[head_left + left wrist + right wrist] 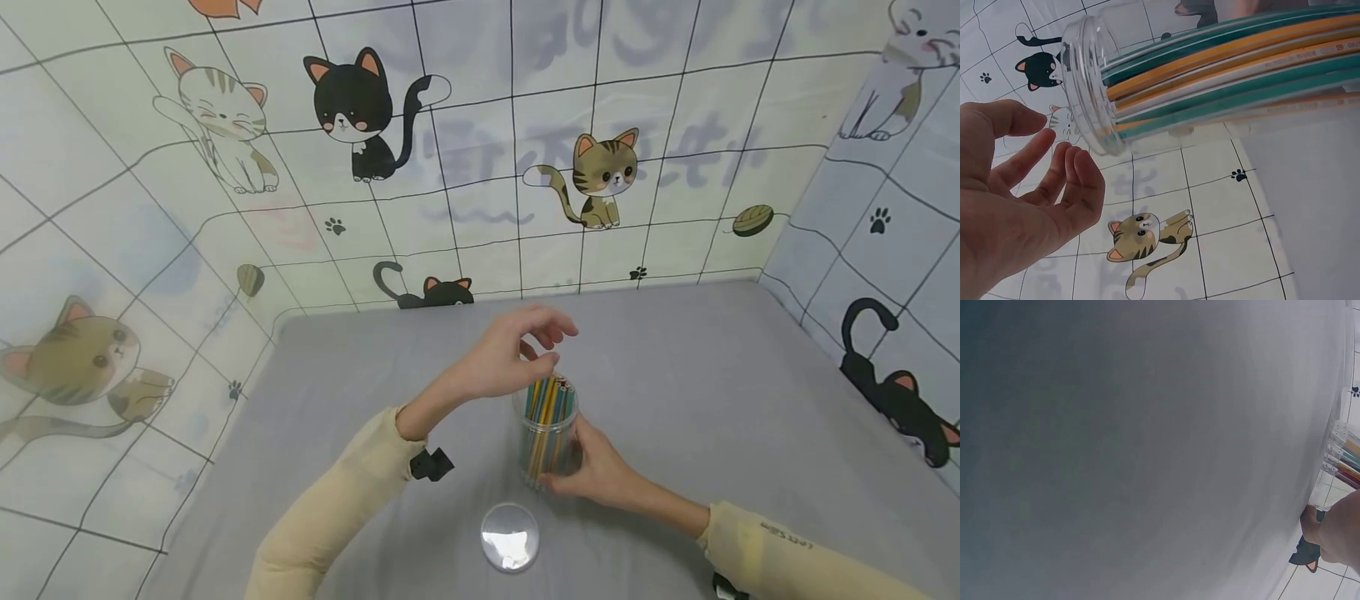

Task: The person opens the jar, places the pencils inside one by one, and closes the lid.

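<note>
A clear round jar (551,446) full of teal, yellow and orange pencils (551,400) stands upright on the grey cloth, its mouth uncovered. Low on its right side, my right hand (600,468) grips it, thumb in front and fingers partly hidden behind. Only part of that hand (1338,531) shows at the right wrist view's edge, beside the jar's base. Over the jar's mouth hovers my left hand (513,354), fingers loosely bent and holding nothing. The left wrist view has this hand (1035,187) apart from the jar's rim (1088,84), with pencils (1229,69) inside.
A clear round lid (510,537) lies on the grey cloth (375,517) in front of the jar. Behind and at both sides rise white gridded sheets (480,192) printed with cartoon cats.
</note>
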Motion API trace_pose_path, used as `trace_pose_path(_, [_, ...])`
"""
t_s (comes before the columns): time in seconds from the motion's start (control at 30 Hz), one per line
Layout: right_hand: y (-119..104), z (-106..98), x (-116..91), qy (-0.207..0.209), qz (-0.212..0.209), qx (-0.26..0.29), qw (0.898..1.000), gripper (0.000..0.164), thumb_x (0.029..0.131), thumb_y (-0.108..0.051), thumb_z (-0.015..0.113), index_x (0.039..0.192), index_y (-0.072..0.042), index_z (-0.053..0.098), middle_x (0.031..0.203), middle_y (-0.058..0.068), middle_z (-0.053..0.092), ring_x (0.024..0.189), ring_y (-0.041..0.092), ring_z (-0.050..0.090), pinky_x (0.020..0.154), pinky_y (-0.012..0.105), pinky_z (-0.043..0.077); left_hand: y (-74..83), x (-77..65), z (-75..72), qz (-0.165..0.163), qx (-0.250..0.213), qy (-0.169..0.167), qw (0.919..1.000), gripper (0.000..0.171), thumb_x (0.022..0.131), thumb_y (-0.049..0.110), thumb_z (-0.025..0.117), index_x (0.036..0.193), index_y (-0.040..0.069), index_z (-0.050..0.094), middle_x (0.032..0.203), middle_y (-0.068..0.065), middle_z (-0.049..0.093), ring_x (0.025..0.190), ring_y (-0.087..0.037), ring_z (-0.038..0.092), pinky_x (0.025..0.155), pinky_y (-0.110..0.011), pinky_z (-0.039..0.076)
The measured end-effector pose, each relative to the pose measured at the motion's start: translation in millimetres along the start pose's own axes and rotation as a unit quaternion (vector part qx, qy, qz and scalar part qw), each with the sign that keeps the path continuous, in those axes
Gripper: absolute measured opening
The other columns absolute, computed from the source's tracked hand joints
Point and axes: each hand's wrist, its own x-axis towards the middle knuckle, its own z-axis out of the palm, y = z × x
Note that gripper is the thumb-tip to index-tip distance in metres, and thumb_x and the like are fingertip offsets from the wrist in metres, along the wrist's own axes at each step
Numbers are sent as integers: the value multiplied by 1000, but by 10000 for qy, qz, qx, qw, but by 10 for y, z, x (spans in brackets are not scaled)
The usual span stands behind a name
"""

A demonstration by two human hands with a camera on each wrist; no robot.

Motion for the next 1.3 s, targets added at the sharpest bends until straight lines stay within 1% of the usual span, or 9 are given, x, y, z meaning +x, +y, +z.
trace_pose_path(0.07, [-5,2,3,25,-17,-16,10000,88,68,-15,88,143,-11,43,126,-2,63,110,17,56,86,43,49,-24,-26,-20,-15,-6,67,10000,30,90,-4,60,119,3,63,113,-6,64,93,-11,58,74,-25,53])
trace_pose_path(0.23, [0,7,-3,63,-29,-75,9999,90,68,-15,88,144,-9,41,128,2,62,110,18,56,85,45,50,-88,-129,-78,-164,-51,254,9995,29,91,-4,58,118,4,65,111,-5,65,93,-12,60,74,-28,53])
trace_pose_path(0.33, [10,11,-10,80,-51,-128,9999,91,68,-16,89,145,-7,41,129,4,62,113,18,56,87,48,49,-122,-219,-102,-323,-174,346,9987,29,91,-4,58,118,4,65,110,-5,64,93,-14,60,75,-29,54])
trace_pose_path(0.57, [6,24,-19,69,-104,-30,9999,93,69,-15,89,146,-4,39,130,8,62,118,23,54,91,57,46,-199,-436,-119,-711,-368,595,9950,30,91,-4,58,119,6,64,106,-5,62,94,-16,60,78,-32,54])
trace_pose_path(0.73, [-12,24,-19,80,-22,-177,9998,94,68,-16,89,146,-2,38,128,9,62,114,22,55,89,56,47,-191,-581,-122,-918,-525,773,9914,32,91,-4,58,120,7,63,105,-5,63,94,-18,61,76,-34,54])
trace_pose_path(0.83, [-21,19,-18,101,-17,-232,9997,93,68,-15,89,145,-1,38,126,8,62,113,22,56,89,54,48,-194,-666,-104,-1026,-558,854,9895,32,91,-5,59,121,5,63,104,-6,62,94,-19,61,75,-35,54])
trace_pose_path(1.0, [-19,20,-21,118,-39,-211,9997,96,68,-14,89,147,1,36,131,12,60,118,25,55,90,55,47,-163,-806,-51,-1146,-625,918,9872,31,91,-3,60,122,2,61,105,-9,61,95,-22,62,77,-35,55])
trace_pose_path(1.1, [-16,29,-24,105,-59,-176,9998,97,68,-14,89,147,0,36,133,13,59,119,25,54,91,55,47,-171,-908,-8,-1215,-575,938,9865,32,90,-4,62,121,1,59,108,-10,61,96,-24,62,79,-35,56])
trace_pose_path(1.3, [1,33,-10,126,-153,-210,9996,92,69,-16,90,145,-5,40,131,8,60,114,20,55,89,47,49,-190,-1112,83,-1340,-427,958,9854,37,86,-5,69,121,0,56,114,-11,59,99,-28,61,82,-38,55])
